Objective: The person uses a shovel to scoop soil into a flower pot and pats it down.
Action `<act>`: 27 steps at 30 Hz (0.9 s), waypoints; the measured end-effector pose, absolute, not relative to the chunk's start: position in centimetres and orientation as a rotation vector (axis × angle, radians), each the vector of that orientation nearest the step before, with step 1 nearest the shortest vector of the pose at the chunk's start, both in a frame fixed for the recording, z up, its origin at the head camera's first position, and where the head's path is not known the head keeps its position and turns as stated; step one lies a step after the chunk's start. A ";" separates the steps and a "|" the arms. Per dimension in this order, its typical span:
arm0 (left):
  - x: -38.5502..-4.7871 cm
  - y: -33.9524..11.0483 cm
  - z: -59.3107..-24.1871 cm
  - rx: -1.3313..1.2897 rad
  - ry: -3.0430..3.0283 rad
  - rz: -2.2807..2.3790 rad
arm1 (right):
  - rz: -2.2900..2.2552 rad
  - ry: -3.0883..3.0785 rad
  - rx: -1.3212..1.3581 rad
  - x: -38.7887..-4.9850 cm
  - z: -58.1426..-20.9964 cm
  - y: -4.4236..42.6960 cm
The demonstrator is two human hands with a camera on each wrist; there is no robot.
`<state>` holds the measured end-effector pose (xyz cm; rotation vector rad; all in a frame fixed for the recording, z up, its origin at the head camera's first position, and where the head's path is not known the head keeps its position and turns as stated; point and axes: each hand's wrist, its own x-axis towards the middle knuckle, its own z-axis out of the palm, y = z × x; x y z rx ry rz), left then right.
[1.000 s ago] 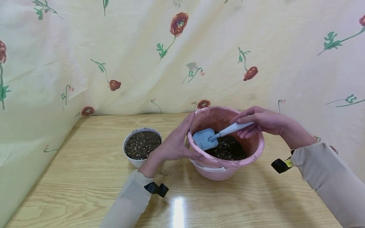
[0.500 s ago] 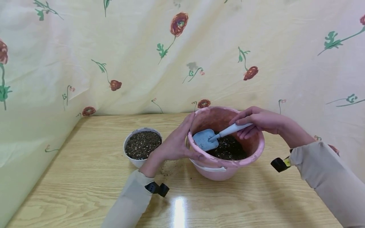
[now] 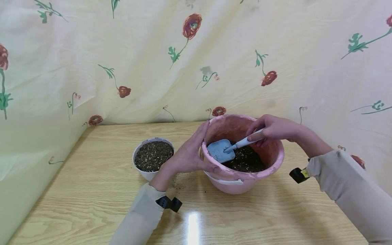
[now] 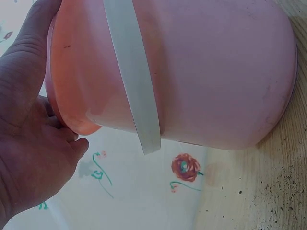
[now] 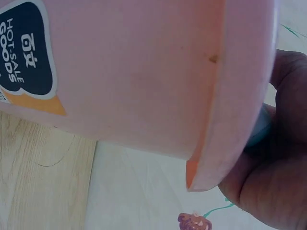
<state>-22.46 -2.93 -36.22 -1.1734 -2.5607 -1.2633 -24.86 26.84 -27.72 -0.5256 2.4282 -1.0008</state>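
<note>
A pink bucket [image 3: 232, 186] with dark soil [image 3: 246, 160] inside stands on the table, right of centre. My left hand [image 3: 188, 154] grips its rim at the left side, thumb along the front. The left wrist view shows that hand [image 4: 33, 124] at the rim, beside the white bail handle [image 4: 132, 72]. Inside the bucket's mouth is a hand trowel [image 3: 221, 150] with a light-blue blade, tilted, the blade near the left inner wall. My right hand [image 3: 274, 129] holds the trowel's white handle above the right rim. In the right wrist view, the bucket's wall hides most of the trowel.
A white bowl-shaped pot [image 3: 148, 174] filled with soil stands left of the bucket, partly behind my left forearm. Soil crumbs [image 3: 180, 180] lie between them on the wooden table [image 3: 92, 204]. A flowered cloth [image 3: 137, 51] hangs behind and to the left.
My right hand has shifted slightly left along the trowel's handle, nearer the blade. The blade, the bucket and my left hand look almost unmoved.
</note>
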 end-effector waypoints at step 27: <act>-22.7 -3.0 -36.5 -1.147 -2.579 -1.255 | -0.618 2.609 -0.878 -25.6 -28.4 26.1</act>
